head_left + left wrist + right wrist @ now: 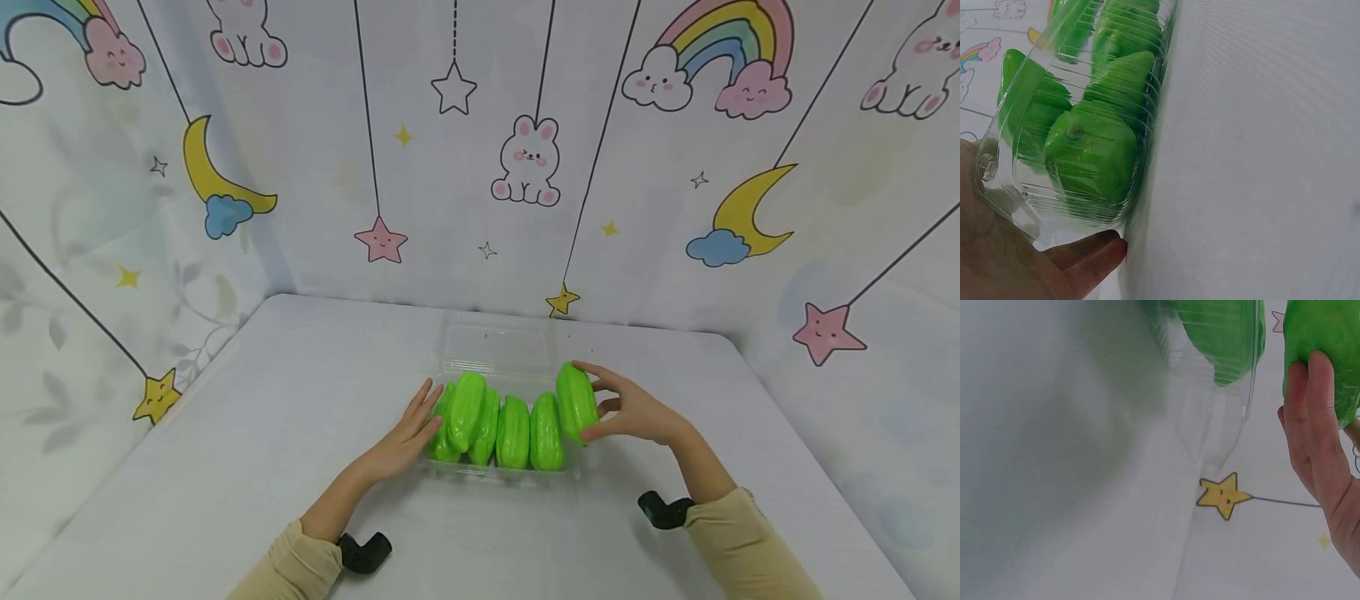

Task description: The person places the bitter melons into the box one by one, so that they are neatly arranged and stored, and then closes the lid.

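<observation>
A clear plastic clamshell tray (pixel 501 473) sits on the white table, its lid (pixel 498 343) lying open behind it. Several bright green ridged toy fruits (pixel 513 431) stand side by side in it, also seen through the tray wall (pixel 1094 153). My left hand (pixel 411 431) lies with straight fingers against the tray's left end (pixel 997 187). My right hand (pixel 628 408) grips one green fruit (pixel 576 402) at the tray's right end, fingers curled round it (pixel 1317 350), held just above the row.
The table (pixel 262 433) is bounded by cartoon-printed walls at the back and both sides. A yellow star print (pixel 1224 497) marks the back wall near the tray. Black wrist mounts (pixel 363 552) show at both sleeves.
</observation>
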Action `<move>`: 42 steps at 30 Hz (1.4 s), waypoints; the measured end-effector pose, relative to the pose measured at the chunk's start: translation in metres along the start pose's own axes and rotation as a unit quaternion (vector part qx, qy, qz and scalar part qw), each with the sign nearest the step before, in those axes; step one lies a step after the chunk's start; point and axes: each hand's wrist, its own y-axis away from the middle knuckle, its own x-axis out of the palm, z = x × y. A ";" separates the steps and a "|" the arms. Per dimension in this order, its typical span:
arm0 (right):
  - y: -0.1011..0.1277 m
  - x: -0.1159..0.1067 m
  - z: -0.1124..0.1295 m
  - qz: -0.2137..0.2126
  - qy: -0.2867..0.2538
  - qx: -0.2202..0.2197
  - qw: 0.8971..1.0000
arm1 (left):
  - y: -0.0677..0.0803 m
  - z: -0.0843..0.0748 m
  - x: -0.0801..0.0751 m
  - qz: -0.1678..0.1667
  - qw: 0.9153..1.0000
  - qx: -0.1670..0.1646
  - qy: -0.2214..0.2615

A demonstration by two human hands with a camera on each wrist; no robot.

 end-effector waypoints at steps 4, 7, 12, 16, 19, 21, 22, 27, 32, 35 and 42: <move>-0.005 0.005 0.005 -0.002 -0.002 0.000 1.000 | 0.000 0.000 0.000 0.001 1.000 -0.001 -0.002; -0.008 0.009 0.007 0.000 -0.001 0.001 1.000 | 0.000 0.001 0.000 0.003 1.000 -0.001 -0.003; -0.014 0.016 0.009 0.009 -0.006 -0.001 1.000 | 0.000 0.002 0.000 0.003 1.000 -0.001 -0.004; -0.018 0.022 0.014 0.012 -0.010 0.005 1.000 | 0.000 0.001 0.000 0.003 1.000 0.001 -0.004; -0.021 0.026 0.017 0.011 -0.010 0.015 1.000 | 0.000 0.001 0.000 0.003 1.000 0.002 -0.004; -0.022 0.029 0.019 0.011 -0.010 0.021 1.000 | 0.000 0.001 0.000 0.002 1.000 0.004 -0.004; -0.023 0.030 0.020 0.011 -0.011 0.022 1.000 | 0.000 0.000 0.000 0.002 1.000 0.004 -0.004; -0.027 0.037 0.021 0.008 -0.003 0.025 1.000 | 0.001 -0.001 0.000 0.002 1.000 0.004 -0.001; -0.030 0.042 0.021 0.003 0.005 0.028 1.000 | 0.000 0.000 0.000 0.003 1.000 0.003 0.002; -0.031 0.044 0.022 -0.004 0.010 0.030 1.000 | 0.000 0.001 0.000 0.002 1.000 0.004 0.001; -0.031 0.052 0.029 -0.018 0.055 0.021 0.998 | 0.000 0.001 0.000 0.001 1.000 0.004 0.002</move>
